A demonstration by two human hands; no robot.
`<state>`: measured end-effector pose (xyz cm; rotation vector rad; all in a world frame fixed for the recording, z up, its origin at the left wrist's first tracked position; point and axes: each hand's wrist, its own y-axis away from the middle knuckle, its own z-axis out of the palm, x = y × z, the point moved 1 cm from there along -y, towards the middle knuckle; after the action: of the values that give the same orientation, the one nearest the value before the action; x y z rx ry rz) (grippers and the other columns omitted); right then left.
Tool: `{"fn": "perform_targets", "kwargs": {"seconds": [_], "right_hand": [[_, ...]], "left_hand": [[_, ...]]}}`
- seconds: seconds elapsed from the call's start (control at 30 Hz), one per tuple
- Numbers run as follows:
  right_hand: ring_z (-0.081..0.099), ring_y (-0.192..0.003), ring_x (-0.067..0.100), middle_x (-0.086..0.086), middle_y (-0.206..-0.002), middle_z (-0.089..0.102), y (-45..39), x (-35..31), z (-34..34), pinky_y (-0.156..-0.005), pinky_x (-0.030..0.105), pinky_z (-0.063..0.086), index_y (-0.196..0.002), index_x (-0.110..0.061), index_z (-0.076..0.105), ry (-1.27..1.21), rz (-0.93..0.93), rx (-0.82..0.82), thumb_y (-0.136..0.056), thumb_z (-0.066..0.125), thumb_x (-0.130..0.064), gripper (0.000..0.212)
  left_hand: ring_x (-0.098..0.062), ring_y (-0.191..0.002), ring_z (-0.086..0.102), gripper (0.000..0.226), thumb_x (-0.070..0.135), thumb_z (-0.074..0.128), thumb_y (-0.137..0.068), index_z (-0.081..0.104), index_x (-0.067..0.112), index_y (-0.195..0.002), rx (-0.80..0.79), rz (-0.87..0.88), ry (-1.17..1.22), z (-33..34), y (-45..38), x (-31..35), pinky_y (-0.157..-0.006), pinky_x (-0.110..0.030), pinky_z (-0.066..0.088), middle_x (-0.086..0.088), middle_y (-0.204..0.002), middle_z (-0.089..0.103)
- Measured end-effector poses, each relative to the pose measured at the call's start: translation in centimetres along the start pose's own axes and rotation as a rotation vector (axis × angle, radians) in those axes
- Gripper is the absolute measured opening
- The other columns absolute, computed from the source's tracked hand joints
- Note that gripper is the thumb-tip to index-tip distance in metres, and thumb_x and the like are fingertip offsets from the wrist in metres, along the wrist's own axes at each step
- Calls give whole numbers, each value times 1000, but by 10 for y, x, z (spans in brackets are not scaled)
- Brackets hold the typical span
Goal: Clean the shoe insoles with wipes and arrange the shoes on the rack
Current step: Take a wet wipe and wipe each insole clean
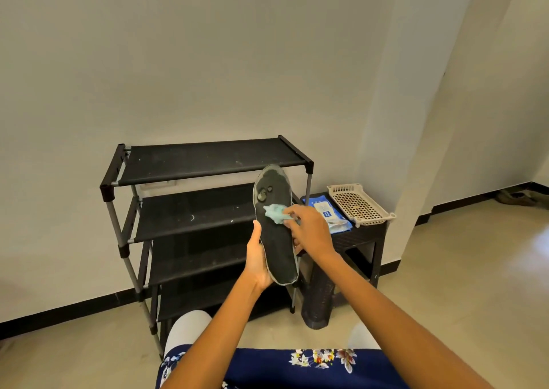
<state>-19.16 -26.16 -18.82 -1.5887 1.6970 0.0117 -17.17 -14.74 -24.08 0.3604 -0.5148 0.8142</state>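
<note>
Dark grey and long, the flat foam shoe insole (277, 237) stands almost upright in front of the person. The left hand (258, 262) holds its lower part, thumb along the left edge and fingers curled behind. The right hand (310, 231) pinches a crumpled pale green wipe (274, 214) and presses it on the middle of the insole. Behind both hands stands a black shoe rack with grey metal poles (205, 219), its fabric shelves dusty. To the right of the right hand, a blue and white pack of wipes (325, 212) lies on a small dark stool (365, 240), just beside a cream plastic basket with holes (359, 203).
</note>
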Motion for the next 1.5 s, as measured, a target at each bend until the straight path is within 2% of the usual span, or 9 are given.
{"fn": "perform_targets", "kwargs": {"seconds": [0.1, 0.3, 0.47, 0.6, 0.73, 0.87, 1.1, 1.3, 1.5], "right_hand": [[53, -97, 19, 4, -103, 64, 11, -7, 12, -86, 35, 44, -111, -16, 67, 136, -138, -64, -91, 56, -25, 24], [48, -74, 10, -1, -71, 61, 72, -20, 23, -74, 27, 37, -74, -17, 68, 55, -407, -198, -80, 53, -29, 21], [50, -110, 14, 0, -116, 64, 31, -12, 17, -94, 35, 43, -112, -14, 66, 64, -243, 95, -90, 52, -20, 26], [9, -145, 19, -2, -154, 26, 25, -7, 30, -117, 41, 1, -147, -20, 28, 251, -193, -258, -99, 31, -41, 52], [-5, -145, 10, -6, -155, 23, 63, 0, 35, -118, 39, -10, -147, -25, 25, 217, -387, -346, -97, 20, -53, 58], [5, -146, 17, -7, -150, 33, 71, 16, 27, -116, 41, -6, -144, -24, 33, 395, -562, -330, -100, 18, -48, 53], [8, -146, 19, -6, -150, 34, 26, 6, 19, -116, 42, -2, -146, -23, 30, 409, -316, -264, -100, 20, -45, 52], [56, -103, 21, 7, -114, 66, 61, 6, 23, -90, 34, 47, -123, -12, 59, 163, -620, -402, -91, 48, -13, 34], [53, -87, 1, 7, -101, 60, 18, -25, 13, -79, 8, 42, -110, -8, 66, -260, -221, 2, -93, 51, -5, 23]], "left_hand": [[-27, -91, 69, 69, 64, 28, -91, 61, 9, -117, -11, -15, -17, 0, 1, 2, -73, -37, 57, -18, -103, 70], [-31, -109, 61, 86, 75, 47, -74, 59, -1, -112, 79, -129, 64, -26, 1, 10, -86, -47, 53, -19, -124, 59], [-26, -89, 70, 64, 61, 31, -92, 65, 11, -110, 25, -22, -29, -19, 4, 4, -74, -37, 57, -16, -100, 70], [-29, -102, 66, 63, 61, 31, -92, 59, 15, -124, 17, -27, -66, -11, 5, 6, -88, -42, 52, -16, -116, 66], [-33, -111, 59, 84, 72, 41, -81, 60, -1, -119, 31, -57, -19, -26, 1, 14, -98, -46, 45, -22, -120, 60], [-32, -107, 60, 86, 74, 49, -74, 59, 0, -118, 35, -108, -1, -27, -1, 13, -95, -44, 46, -19, -117, 60], [-30, -94, 69, 68, 63, 32, -91, 69, 9, -109, 56, -36, -35, -13, 2, 8, -76, -40, 58, -19, -106, 69], [-34, -128, 47, 69, 45, 53, -83, 49, -2, -133, 130, -57, -42, -48, 10, 4, -111, -45, 33, -21, -136, 50], [-29, -69, 67, 39, 21, 40, -84, 64, -4, -103, 97, 45, -114, -47, 14, 11, -64, -34, 57, -20, -85, 69]]}}
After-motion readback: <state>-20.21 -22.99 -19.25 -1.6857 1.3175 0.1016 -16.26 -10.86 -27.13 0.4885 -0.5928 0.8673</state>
